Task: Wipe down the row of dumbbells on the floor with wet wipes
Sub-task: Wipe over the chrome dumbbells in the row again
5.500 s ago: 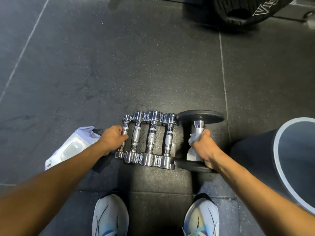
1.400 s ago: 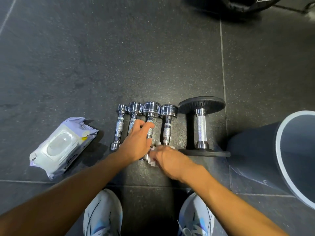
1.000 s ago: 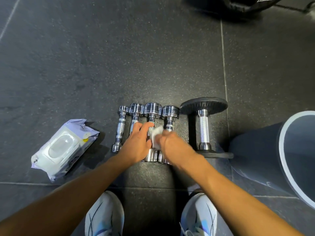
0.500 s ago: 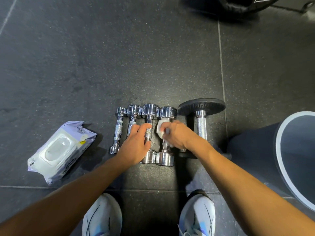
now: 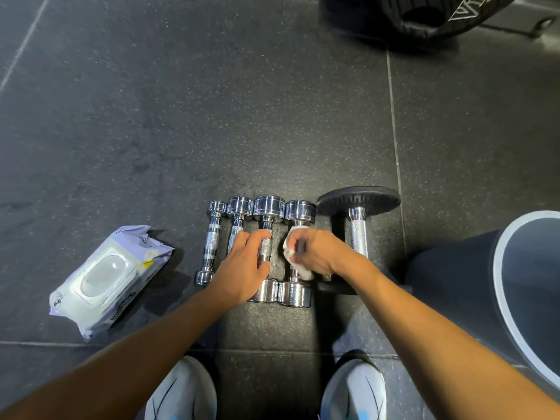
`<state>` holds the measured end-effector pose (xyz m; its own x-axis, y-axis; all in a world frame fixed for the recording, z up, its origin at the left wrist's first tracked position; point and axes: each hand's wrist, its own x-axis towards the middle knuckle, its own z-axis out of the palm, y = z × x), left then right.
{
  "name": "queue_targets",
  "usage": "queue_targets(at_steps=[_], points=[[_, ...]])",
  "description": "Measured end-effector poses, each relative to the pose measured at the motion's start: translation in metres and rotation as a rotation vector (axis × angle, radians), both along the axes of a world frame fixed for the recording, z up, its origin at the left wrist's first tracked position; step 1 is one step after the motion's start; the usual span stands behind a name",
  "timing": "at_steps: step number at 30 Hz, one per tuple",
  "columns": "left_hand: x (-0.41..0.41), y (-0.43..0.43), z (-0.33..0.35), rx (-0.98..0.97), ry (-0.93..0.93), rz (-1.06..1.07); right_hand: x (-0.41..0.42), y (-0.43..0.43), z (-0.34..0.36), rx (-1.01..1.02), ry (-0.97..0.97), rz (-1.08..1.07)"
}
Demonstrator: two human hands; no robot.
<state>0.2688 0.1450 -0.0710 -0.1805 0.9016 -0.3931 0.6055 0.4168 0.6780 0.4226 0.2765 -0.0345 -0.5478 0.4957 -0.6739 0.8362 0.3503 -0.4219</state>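
My right hand (image 5: 315, 253) grip squeezes the wipe (image 5: 291, 248) round a shiny dumbbell (image 5: 298, 253) | left hand (image 5: 242, 268) lies open on its neighbour (image 5: 266, 247), so nothing rolls.

Location: gym / weights area. Evidence: dark speckled rubber floor (image 5: 181, 116) laid in large tiles w/ visible seams. Row of 4 chrome dumbbells (image 5: 266, 247), graded sizes, side by side, plus 1 black plate-end dumbbell (image 5: 359, 207) at right end. Black lettered equip. (image 5: 436, 13) at top edge, type not identifiable. Athletic shoes (image 5: 353, 392) at bottom. Grey bin (image 5: 515, 283) at right.
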Motion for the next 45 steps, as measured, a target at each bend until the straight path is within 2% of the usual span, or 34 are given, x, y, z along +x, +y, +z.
queue_targets(at_steps=[3, 5, 6, 8, 10, 11, 13, 17, 24, 26, 30, 32, 35, 37, 41, 45], points=[[0.000, -0.001, 0.000, 0.005, 0.007, -0.001, -0.003, -0.002, -0.008, 0.253, 0.044, 0.007], [0.000, -0.001, 0.000, 0.011, 0.006, -0.006, -0.002, -0.011, -0.011, 0.243, 0.096, -0.074], [0.000, -0.001, 0.000, 0.012, 0.004, -0.005, 0.000, -0.012, -0.014, 0.171, 0.116, -0.147], [-0.001, -0.001, 0.000, 0.004, 0.008, -0.005, 0.003, -0.009, -0.013, -0.105, 0.145, -0.365], [0.000, 0.000, 0.001, -0.005, 0.010, -0.003, 0.001, -0.001, -0.010, -0.444, 0.165, -0.677], [0.000, 0.000, 0.001, -0.008, 0.008, -0.001, -0.001, 0.002, -0.012, -0.550, 0.181, -0.828], [0.000, 0.000, 0.000, -0.013, 0.002, 0.005, -0.008, 0.000, -0.012, -0.602, 0.197, -1.071], [-0.001, 0.000, -0.001, -0.007, 0.002, 0.004, -0.017, -0.015, -0.018, -0.520, 0.165, -1.281], [-0.001, 0.000, 0.000, -0.006, 0.000, 0.000, -0.022, 0.004, -0.012, -0.586, 0.233, -1.302], [-0.001, 0.000, 0.001, -0.009, -0.006, 0.004, -0.023, 0.000, -0.012, -0.577, 0.177, -1.260], [-0.001, -0.001, 0.000, -0.004, -0.010, -0.001, -0.025, -0.008, -0.015, -0.570, -0.043, -1.037], [-0.001, -0.001, -0.001, -0.005, -0.016, 0.006, -0.026, 0.001, -0.013, -0.602, 0.003, -1.118], [-0.001, -0.002, 0.000, -0.007, -0.023, 0.012, -0.022, 0.016, -0.020, -0.534, 0.136, -1.330], [-0.001, -0.002, -0.001, -0.007, -0.032, 0.010, -0.016, 0.012, -0.023, -0.542, 0.139, -1.366], [-0.003, -0.002, -0.003, -0.005, -0.030, 0.008, -0.011, 0.002, -0.011, -0.605, 0.068, -1.262], [-0.003, -0.003, -0.003, 0.000, -0.033, 0.004, -0.004, 0.009, -0.005, -0.526, 0.017, -1.198]])
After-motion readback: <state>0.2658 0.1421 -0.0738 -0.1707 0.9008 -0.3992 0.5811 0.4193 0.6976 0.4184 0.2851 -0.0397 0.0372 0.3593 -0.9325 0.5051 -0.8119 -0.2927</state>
